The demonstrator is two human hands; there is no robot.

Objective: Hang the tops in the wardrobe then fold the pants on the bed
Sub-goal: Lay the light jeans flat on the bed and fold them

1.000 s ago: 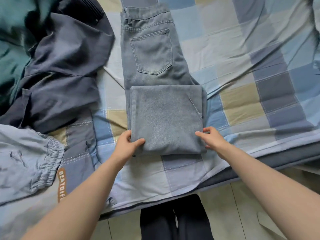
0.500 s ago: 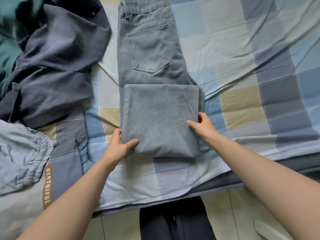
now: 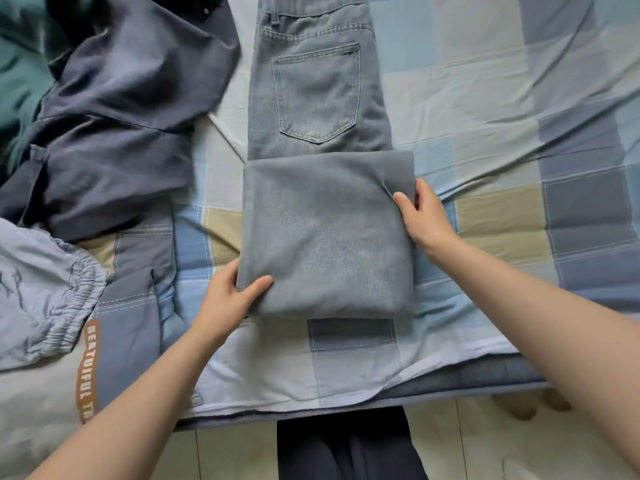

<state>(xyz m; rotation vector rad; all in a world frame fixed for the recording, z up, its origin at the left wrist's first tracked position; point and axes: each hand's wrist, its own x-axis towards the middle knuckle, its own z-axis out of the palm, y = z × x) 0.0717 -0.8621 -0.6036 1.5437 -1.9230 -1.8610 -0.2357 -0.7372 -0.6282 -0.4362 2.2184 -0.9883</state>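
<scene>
Light blue jeans (image 3: 317,98) lie lengthwise on the checked bed sheet (image 3: 502,109), back pocket up, waistband at the far end. Their legs are folded up into a flat rectangle (image 3: 325,237) over the thighs. My left hand (image 3: 230,299) grips the fold's near left corner, thumb on top and fingers underneath. My right hand (image 3: 420,216) pinches the fold's right edge near its far corner, thumb on top.
Dark grey-blue pants (image 3: 114,126) lie crumpled at the left, with a teal garment (image 3: 17,71) beyond them. Pale grey elastic-waist pants (image 3: 41,289) with a brown lettered stripe lie at the near left. The bed edge (image 3: 450,382) runs along the bottom, tiled floor below.
My right hand slid from the fold's near right corner up along its right edge toward the far corner. The left hand kept its grip on the near left corner.
</scene>
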